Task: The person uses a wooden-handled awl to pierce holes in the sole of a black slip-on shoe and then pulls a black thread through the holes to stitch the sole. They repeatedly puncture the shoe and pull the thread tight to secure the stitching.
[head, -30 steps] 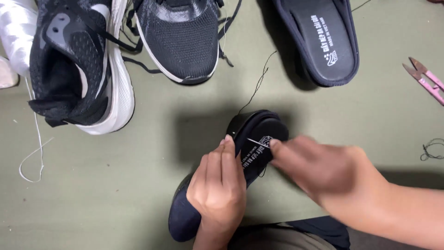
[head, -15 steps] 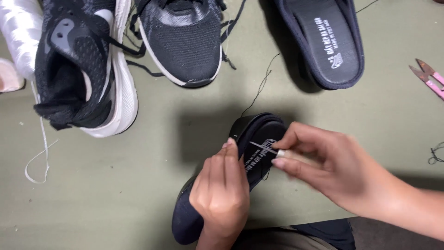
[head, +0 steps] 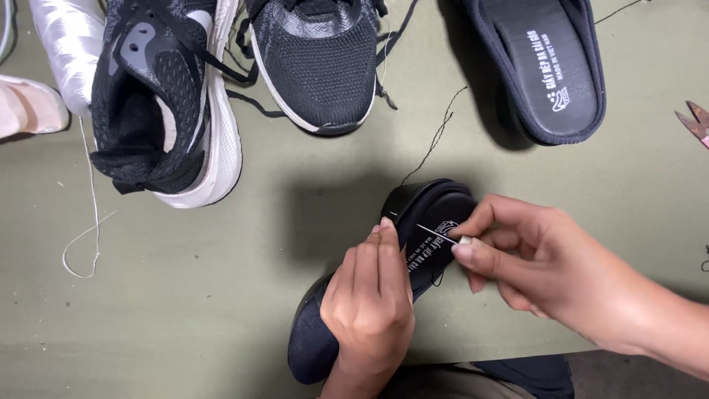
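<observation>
You pinch a thin shiny metal needle (head: 437,234) over a matt black cloth-edged slipper (head: 425,214); sneakers (head: 317,66) are knitted mesh.

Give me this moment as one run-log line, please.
left hand: grips dark slipper | right hand: pinches needle at slipper's edge | black thread trails up table

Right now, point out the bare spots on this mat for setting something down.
Bare green mat lies below the tipped sneaker, left of the left hand. Another patch lies right of the upper slipper, near the snips. The top is crowded with shoes; white thread loops at left.
</observation>
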